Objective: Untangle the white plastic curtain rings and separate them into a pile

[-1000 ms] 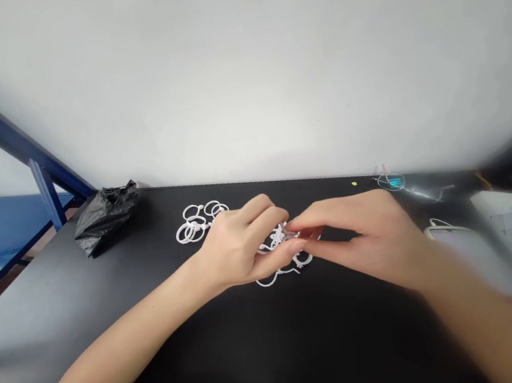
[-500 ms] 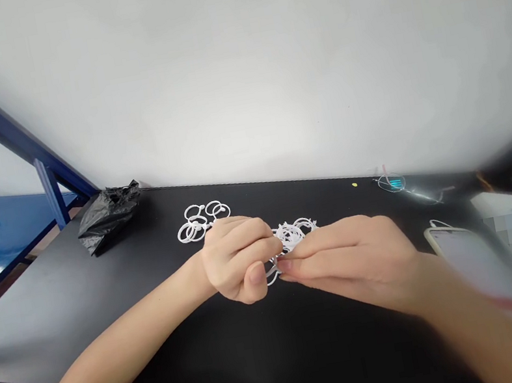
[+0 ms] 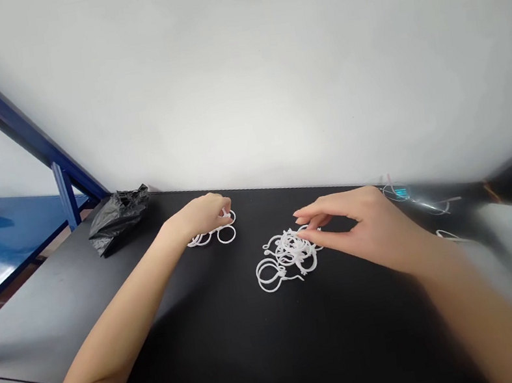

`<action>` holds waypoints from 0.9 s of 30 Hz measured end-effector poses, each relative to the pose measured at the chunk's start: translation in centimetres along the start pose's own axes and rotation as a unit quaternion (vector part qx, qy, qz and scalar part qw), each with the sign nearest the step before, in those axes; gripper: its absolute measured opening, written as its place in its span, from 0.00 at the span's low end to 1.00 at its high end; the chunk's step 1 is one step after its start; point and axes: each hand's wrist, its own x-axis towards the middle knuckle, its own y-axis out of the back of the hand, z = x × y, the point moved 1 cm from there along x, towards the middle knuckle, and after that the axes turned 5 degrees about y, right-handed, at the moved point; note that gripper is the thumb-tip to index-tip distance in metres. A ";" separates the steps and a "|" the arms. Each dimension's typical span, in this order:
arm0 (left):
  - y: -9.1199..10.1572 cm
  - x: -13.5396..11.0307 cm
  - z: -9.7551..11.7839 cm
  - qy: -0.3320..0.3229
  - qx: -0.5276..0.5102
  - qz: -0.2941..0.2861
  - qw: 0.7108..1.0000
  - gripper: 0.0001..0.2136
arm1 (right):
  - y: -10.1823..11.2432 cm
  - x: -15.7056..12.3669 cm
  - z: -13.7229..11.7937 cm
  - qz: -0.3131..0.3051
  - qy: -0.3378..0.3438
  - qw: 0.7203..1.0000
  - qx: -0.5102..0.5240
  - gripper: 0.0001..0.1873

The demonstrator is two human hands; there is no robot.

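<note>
At the far left-middle of the black table, my left hand (image 3: pixel 205 215) is closed in a pinch on a white plastic ring (image 3: pixel 232 218). Just beneath it lies a small group of similar white rings (image 3: pixel 226 234), partly hidden by the hand. A larger tangled pile of white rings with small clasp-like ends (image 3: pixel 294 247) sits in the middle of the table. Over the right side of that pile is my right hand (image 3: pixel 360 219), its thumb and fingers apart and nothing seen between them.
A crumpled black plastic bag (image 3: pixel 119 219) rests on the black table (image 3: pixel 234 347) at the back left. Clear-lensed glasses (image 3: pixel 398 193) lie at the back right, near a white cable (image 3: pixel 449 235). Behind the table is a pale wall, with a blue metal frame (image 3: pixel 67 195) at left.
My hands were together above the pile and have separated. The left one moved away to the small group with a white ring; the right one opened and stayed by the pile.
</note>
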 end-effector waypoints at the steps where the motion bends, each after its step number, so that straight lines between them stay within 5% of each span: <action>1: -0.3 0.4 -0.5 0.004 0.000 -0.011 1.000 0.11 | 0.0 0.0 0.0 -0.002 -0.002 1.000 0.001 0.12; 10: -0.5 0.7 -0.8 -0.001 -0.016 -0.061 0.998 0.09 | -0.2 0.1 0.0 -0.001 -0.005 1.000 0.004 0.11; 18: 0.5 0.1 -0.2 0.000 -0.018 -0.034 0.999 0.16 | -0.4 0.3 0.3 -0.025 -0.032 0.999 0.009 0.11; 23: 1.0 -1.3 2.5 -0.099 -0.031 0.009 0.995 0.14 | -0.9 0.6 0.7 -0.050 -0.043 0.998 0.014 0.10; 27: 0.5 -2.8 5.6 -0.185 -0.054 -0.048 0.980 0.10 | -0.9 0.6 0.8 -0.048 -0.039 0.998 0.015 0.10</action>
